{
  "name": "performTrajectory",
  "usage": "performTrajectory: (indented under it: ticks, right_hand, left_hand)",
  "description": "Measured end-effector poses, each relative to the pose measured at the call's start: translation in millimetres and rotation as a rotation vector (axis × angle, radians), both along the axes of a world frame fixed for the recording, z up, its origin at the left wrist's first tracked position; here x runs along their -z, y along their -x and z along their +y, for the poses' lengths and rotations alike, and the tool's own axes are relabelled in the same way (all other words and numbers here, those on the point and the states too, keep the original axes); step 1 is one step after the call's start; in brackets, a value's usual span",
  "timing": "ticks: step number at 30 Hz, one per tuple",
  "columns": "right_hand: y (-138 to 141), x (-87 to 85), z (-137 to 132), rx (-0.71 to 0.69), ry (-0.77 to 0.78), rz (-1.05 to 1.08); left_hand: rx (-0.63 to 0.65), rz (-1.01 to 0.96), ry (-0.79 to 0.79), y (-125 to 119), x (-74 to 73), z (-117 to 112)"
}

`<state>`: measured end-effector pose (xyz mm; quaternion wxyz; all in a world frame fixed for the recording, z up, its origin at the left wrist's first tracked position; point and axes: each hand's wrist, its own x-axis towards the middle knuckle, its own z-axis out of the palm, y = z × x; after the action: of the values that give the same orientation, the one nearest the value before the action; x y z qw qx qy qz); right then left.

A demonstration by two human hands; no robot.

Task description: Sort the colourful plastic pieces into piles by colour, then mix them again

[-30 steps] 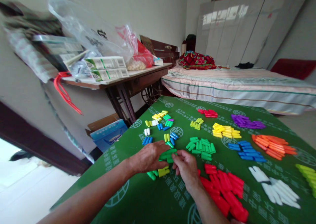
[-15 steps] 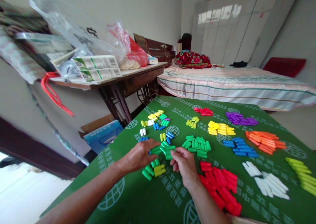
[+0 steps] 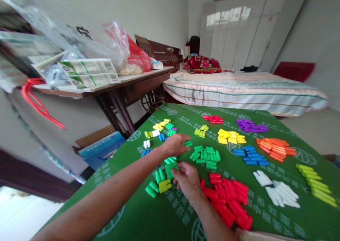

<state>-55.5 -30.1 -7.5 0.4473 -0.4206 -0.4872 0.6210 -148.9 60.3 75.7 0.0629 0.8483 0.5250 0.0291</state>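
My left hand (image 3: 176, 144) reaches over the middle of the green table, its fingers closed on a small green plastic tube (image 3: 187, 143). Nearer to me, my right hand (image 3: 187, 179) pinches several green plastic tubes (image 3: 170, 170) side by side. To the right of my left hand lies a pile of green tubes (image 3: 205, 156). Left of my right hand are loose green tubes (image 3: 160, 176) and a few yellow-green ones (image 3: 165, 186). My left forearm hides part of the small pieces behind it.
Sorted piles cover the right side: red (image 3: 231, 195), white (image 3: 277, 189), blue (image 3: 252, 156), orange (image 3: 275, 148), yellow (image 3: 231, 136), purple (image 3: 252, 125) and lime (image 3: 316, 184). Mixed pieces lie at the far left. A desk (image 3: 132, 83) with boxes and bags stands left, a bed (image 3: 239, 89) behind.
My left hand has moved away from my right hand, forward and to the right, with a green tube in its fingers. My right hand keeps its green tubes. The view has shifted slightly.
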Motion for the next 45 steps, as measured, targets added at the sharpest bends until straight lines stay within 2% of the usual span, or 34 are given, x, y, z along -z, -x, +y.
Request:
performTrajectory:
  ticks: [4,8,13,18,24,33,37,42,45]
  right_hand:
    - [2,-0.6,0,0.010,0.027,0.034]
    - [5,2.5,1,0.008,0.037,0.042]
    - [6,2.4,2,-0.011,-0.024,0.049]
    - [7,-2.3,2,-0.018,-0.039,0.073]
    - [7,-3.4,3,-0.011,-0.066,0.047]
    - [9,9.0,6,0.015,-0.121,-0.008]
    - [8,5.2,5,0.007,-0.116,-0.007]
    - [6,3.7,4,0.002,-0.106,0.005]
    - [5,8.4,5,0.019,-0.086,-0.025]
  left_hand:
    - [0.017,0.086,0.015,-37,7.0,22]
    - [0.001,0.122,0.027,-62,11.4,34]
    - [-0.017,0.139,0.038,-78,20.5,44]
    - [0.040,0.113,0.043,-87,29.1,51]
    - [0.100,0.094,0.052,-92,36.2,59]
    - [0.142,0.049,0.064,-88,37.8,58]
    - [0.128,0.018,0.067,-84,38.9,57]
    - [0.090,-0.063,0.047,-75,32.7,53]
    - [0.055,-0.135,0.044,-59,24.3,47]
